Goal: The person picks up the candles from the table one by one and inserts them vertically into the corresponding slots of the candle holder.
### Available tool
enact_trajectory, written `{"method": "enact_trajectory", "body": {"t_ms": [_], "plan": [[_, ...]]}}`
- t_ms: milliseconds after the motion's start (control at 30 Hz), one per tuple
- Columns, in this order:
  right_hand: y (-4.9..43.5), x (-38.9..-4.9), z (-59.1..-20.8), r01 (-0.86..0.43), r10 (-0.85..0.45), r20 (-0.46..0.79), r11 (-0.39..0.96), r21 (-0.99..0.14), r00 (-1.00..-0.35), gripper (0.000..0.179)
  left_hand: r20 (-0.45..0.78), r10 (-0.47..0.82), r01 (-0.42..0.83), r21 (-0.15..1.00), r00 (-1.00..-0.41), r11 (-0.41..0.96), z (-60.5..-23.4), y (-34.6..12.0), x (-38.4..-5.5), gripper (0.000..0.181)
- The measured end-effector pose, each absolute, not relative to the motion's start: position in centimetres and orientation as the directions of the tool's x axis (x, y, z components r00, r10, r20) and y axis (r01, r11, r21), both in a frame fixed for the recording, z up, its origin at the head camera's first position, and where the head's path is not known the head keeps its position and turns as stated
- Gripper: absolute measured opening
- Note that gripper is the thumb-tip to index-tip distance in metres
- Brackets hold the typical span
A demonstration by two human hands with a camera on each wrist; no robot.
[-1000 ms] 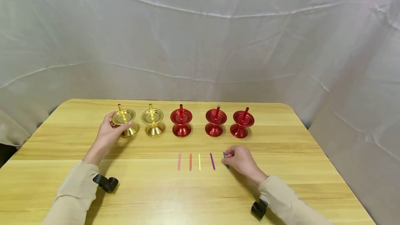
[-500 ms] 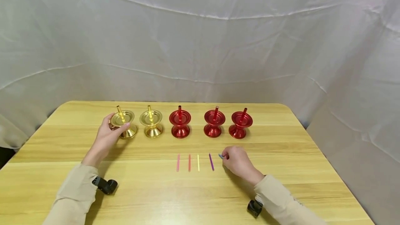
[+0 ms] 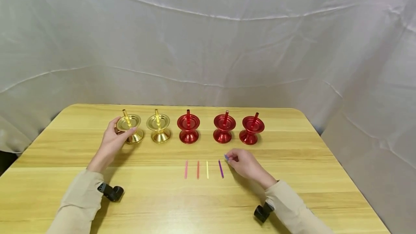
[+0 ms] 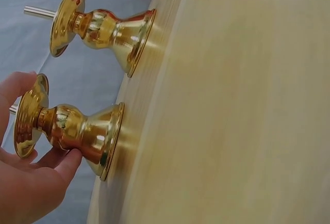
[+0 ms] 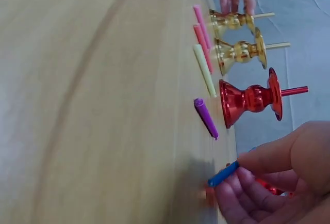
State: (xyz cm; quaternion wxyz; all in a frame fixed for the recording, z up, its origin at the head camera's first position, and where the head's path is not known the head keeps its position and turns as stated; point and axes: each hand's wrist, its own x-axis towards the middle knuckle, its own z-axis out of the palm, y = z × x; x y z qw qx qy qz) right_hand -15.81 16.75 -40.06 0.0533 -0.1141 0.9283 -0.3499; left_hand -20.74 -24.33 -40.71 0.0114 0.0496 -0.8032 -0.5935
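My left hand [image 3: 112, 142] holds the leftmost gold candle holder [image 3: 135, 137], which stands upright on the table. In the left wrist view its fingers wrap the candle holder's stem from below, and a digit lies at the dish rim. Between thumb and fingers, my right hand [image 3: 245, 163] pinches a small blue candle [image 5: 224, 174], with part of it hidden by the hand. Just left of that hand lies a purple candle [image 3: 221, 169]. Farther left are a yellow candle [image 3: 207, 169], a coral candle [image 3: 198, 170] and a pink candle [image 3: 186, 169], all in one row.
Beside the held one stands a second gold candle holder [image 3: 160, 129]. Three red ones continue the row rightward: a first red holder [image 3: 189, 130], a middle red holder [image 3: 223, 129] and an end red holder [image 3: 250, 130]. A pale cloth [image 3: 208, 46] hangs behind the wooden table [image 3: 156, 201].
The right hand has lifted the blue candle from its place at the row's right end and moved slightly left and away from me. The left hand stays on the gold candle holder.
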Motion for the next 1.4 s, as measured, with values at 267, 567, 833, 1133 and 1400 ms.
{"method": "enact_trajectory", "body": {"t_ms": [267,567,833,1133,1400], "plan": [[16.1,-17.1,-39.2,-0.162,-0.235,0.022,0.595,-0.787,-0.972,0.013,-0.041,-0.086,-0.065,0.953,-0.995,0.296,-40.5,-24.3,-20.5,0.092],[13.4,-18.4,-38.2,-0.212,-0.235,0.104,0.5,-0.84,-0.966,0.015,-0.052,-0.072,-0.071,0.955,-0.996,0.29,-40.8,-24.5,-20.7,0.092],[10.8,-18.9,-36.8,-0.253,-0.253,0.148,0.456,-0.854,-0.956,0.019,-0.06,-0.079,-0.08,0.956,-0.995,0.281,-41.0,-24.6,-20.8,0.092],[8.2,-19.9,-35.6,-0.275,-0.273,0.166,0.433,-0.859,-0.947,0.019,-0.052,-0.093,-0.075,0.963,-0.994,0.259,-40.7,-24.3,-20.5,0.093],[6.0,-20.7,-34.0,-0.291,-0.283,0.182,0.413,-0.863,-0.942,0.019,-0.042,-0.108,-0.068,0.965,-0.993,0.253,-40.8,-24.2,-20.4,0.093]]}}
